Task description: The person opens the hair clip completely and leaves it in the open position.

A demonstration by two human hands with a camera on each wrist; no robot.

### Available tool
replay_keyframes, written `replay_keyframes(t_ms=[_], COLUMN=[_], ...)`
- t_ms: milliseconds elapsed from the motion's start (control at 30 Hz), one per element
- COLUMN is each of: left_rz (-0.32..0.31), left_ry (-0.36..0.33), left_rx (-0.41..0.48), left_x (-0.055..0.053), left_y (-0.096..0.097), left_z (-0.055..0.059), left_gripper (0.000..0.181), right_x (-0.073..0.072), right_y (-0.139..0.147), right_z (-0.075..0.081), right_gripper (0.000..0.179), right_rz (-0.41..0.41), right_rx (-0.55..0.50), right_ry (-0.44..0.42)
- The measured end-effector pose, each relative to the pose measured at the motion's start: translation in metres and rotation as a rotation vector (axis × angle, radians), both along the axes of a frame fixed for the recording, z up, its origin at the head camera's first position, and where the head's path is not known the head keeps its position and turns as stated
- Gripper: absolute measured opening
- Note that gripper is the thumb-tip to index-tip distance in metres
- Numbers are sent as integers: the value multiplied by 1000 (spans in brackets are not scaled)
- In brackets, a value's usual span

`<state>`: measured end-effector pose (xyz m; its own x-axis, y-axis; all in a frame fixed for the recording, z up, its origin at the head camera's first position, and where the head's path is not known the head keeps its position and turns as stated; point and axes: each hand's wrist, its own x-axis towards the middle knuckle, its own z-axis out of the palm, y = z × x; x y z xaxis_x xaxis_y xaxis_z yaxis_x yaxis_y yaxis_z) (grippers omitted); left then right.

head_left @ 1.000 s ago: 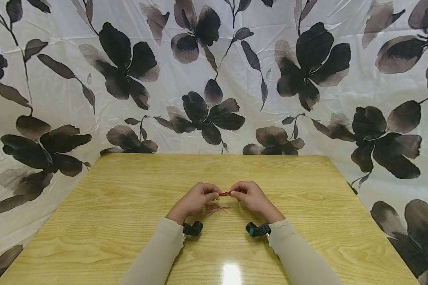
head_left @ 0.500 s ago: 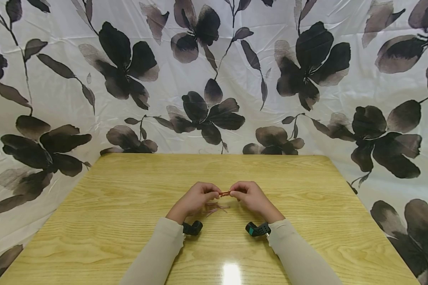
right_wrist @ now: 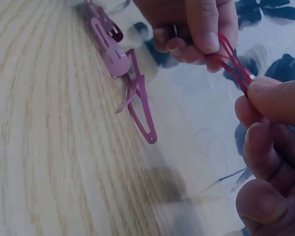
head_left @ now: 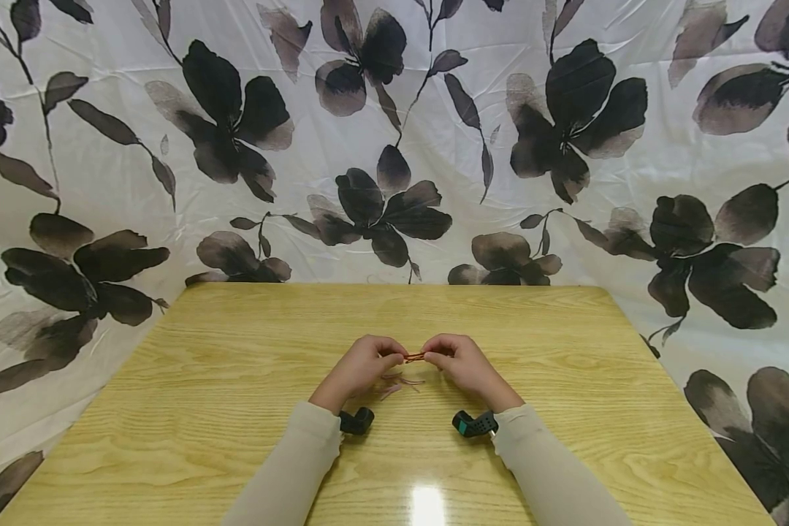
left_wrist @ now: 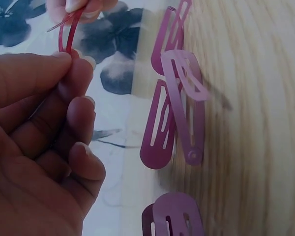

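A red snap hair clip (head_left: 414, 357) is stretched between my two hands above the table. One end is pinched between thumb and forefinger of my left hand (head_left: 368, 365); my right hand (head_left: 459, 359) pinches the other end the same way. In the right wrist view the red clip (right_wrist: 234, 66) has its inner tongue standing apart from the frame. Below the hands, several pink and mauve snap hair clips (head_left: 394, 383) lie on the table. The left wrist view shows some of these clips (left_wrist: 187, 108) overlapping, with tongues sprung up.
The wooden table (head_left: 204, 409) has its far edge against a white cloth (head_left: 473, 95) printed with dark flowers. A dark wrist camera sits on each wrist, the left camera (head_left: 357, 421) and the right camera (head_left: 475, 424). Light glares near the table's front.
The red hair clip's parts have spread apart between my fingers since one second ago. Both hands stay almost in place, and the clips on the table lie where they were.
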<state>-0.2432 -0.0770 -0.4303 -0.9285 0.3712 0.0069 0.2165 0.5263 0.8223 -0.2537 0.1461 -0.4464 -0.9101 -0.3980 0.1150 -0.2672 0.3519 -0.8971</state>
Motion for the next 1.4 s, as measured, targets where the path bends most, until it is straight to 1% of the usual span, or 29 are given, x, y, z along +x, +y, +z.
replay_keyframes(t_ms=[200, 333, 533, 700, 867, 1067, 1267, 1400], left_rz=[3, -3, 0, -13, -19, -22, -6, 0], left_ry=[46, 86, 136, 183, 199, 208, 212, 222], left_rx=[-75, -139, -202, -249, -275, -296, -331, -364], left_x=[0, -1, 0, 0, -1, -2, -3, -3], left_y=[2, 4, 6, 7, 9, 10, 11, 13], left_z=[-1, -1, -1, -1, -2, -3, -4, -4], left_gripper=[15, 15, 13, 13, 14, 15, 14, 14], right_x=[2, 2, 4, 4, 3, 2, 0, -1], right_y=[-1, -2, -2, -3, -4, -5, -6, -6], right_z=[-1, -2, -2, -5, -8, -11, -13, -16], right_gripper=[11, 10, 9, 8, 8, 10, 9, 9], right_rz=[-24, -24, -20, -33, -54, -58, -48, -50], right_rx=[54, 94, 123, 140, 162, 176, 197, 214], right_ry=[56, 91, 113, 126, 132, 131, 148, 143])
